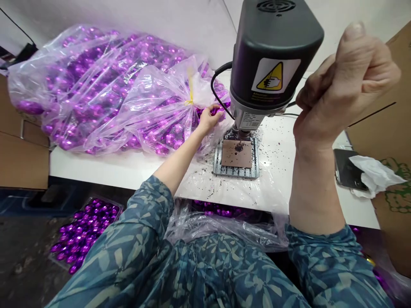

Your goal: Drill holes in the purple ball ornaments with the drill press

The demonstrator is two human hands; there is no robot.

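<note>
My left hand (210, 119) is among shiny purple balls beside the tied neck of a clear plastic bag (135, 124). Its fingers curl closed round a purple ball (214, 111), which is mostly covered. To the right of a black bench drill press (278, 47), my right hand (346, 85) is raised in a closed grip. A short dark lever (290, 104) runs from the press to that hand; its end is hidden in the fingers. Under the chuck, a brown square plate (236, 160) with a small hole lies on the slotted metal base (236, 172), with dark shavings on it.
Dark shavings are scattered over the white table (276, 171). At the right lie a phone (348, 169) and a crumpled tissue (377, 173), beside a cardboard box (385, 128). Purple balls fill a tray (86, 231) low at the left. Plastic sheeting (224, 226) hangs at the table's front edge.
</note>
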